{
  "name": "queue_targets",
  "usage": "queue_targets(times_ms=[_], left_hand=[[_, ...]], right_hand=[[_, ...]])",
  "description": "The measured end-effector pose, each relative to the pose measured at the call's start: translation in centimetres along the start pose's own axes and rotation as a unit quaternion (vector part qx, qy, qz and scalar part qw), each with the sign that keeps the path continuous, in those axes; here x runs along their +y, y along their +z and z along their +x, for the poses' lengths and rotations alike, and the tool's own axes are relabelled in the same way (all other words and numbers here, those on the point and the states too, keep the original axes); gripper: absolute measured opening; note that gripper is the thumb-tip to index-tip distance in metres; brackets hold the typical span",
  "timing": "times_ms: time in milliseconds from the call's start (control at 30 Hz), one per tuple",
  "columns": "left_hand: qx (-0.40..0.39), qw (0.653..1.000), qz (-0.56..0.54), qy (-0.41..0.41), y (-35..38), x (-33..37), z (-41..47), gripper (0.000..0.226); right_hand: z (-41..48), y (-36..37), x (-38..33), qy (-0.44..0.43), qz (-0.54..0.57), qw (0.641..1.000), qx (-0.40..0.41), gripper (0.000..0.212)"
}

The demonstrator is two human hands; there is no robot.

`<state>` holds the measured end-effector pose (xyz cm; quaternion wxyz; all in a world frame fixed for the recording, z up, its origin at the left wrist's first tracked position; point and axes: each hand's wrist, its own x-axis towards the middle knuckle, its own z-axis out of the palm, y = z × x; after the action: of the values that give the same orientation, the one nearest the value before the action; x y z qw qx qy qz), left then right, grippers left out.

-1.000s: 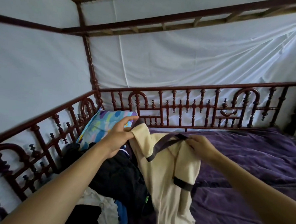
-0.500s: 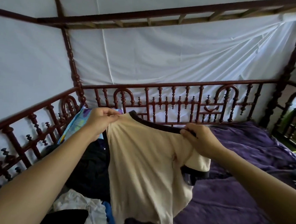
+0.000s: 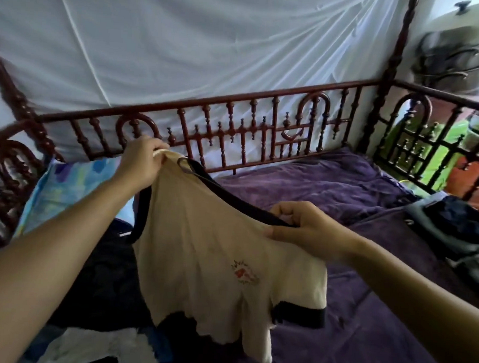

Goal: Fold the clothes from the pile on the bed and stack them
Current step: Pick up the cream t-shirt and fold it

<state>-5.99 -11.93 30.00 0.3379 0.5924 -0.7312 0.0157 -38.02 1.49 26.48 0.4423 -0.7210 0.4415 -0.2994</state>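
Observation:
A cream T-shirt (image 3: 208,266) with black trim at the neck and sleeves hangs in the air above the bed, a small red print on its chest. My left hand (image 3: 140,161) grips one shoulder up high. My right hand (image 3: 300,227) pinches the black neckline at the other shoulder, lower down. Below and to the left lies the pile of clothes (image 3: 105,285), mostly dark pieces with a white one (image 3: 96,346) at the near edge. At the right edge of the bed sits a stack of folded clothes (image 3: 459,234).
A purple blanket (image 3: 364,315) covers the mattress. A red-brown wooden railing (image 3: 236,130) runs along the far side and the left, with white cloth behind it. A blue patterned pillow (image 3: 61,187) leans in the left corner. A dark railing (image 3: 431,142) closes the right end.
The shirt has been turned so its printed front faces me and spread wider. My view has swung right and down, bringing the folded stack and the right end railing into sight.

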Motion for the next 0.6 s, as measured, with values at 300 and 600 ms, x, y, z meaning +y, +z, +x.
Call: queue_targets(times_ms=[300, 600], left_hand=[[-0.151, 0.986, -0.045, 0.049, 17.3, 11.8, 0.9, 0.015], [-0.258, 0.963, -0.061, 0.047, 38.4, 28.8, -1.8, 0.016]], right_hand=[[-9.3, -7.4, 13.8, 0.198, -0.151, 0.954, 0.168, 0.022], [-18.4, -18.4, 35.1, 0.383, -0.231, 0.86, 0.245, 0.018]])
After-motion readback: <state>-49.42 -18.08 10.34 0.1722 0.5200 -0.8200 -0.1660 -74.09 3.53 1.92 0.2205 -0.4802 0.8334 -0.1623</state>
